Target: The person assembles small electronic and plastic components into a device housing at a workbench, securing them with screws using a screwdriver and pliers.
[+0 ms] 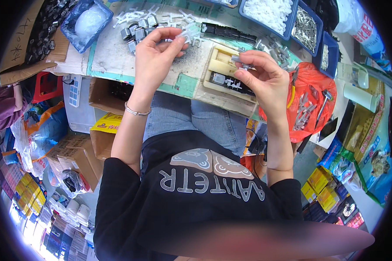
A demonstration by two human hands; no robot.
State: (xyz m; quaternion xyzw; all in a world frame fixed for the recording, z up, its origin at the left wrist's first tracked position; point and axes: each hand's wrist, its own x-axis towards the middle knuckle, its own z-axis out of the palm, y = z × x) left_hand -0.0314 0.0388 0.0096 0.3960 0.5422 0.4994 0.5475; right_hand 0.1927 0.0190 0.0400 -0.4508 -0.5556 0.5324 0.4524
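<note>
My left hand [159, 54] is closed in a pinch on a small whitish plastic part [188, 36], over the worktop. Between thumb and fingers, my right hand [265, 78] grips a small grey part [237, 58], partly hidden by the fingertips. Right below it lies a cream fixture block [215, 65]. In the block's near slot sits a black housing [247, 89] with a silver piece and a white cross-shaped piece [234, 84] in it. Beyond my left hand are several silver metal parts [139, 34] and loose white plastic pieces [130, 16].
A black strip-like assembly [228, 32] lies behind the block. Blue bins hold white parts [268, 13] and metal pins [307, 28]. A blue tray [69, 30] stands far left. At right, a red plastic bag [311, 76] carries grey parts and a hammer [324, 102].
</note>
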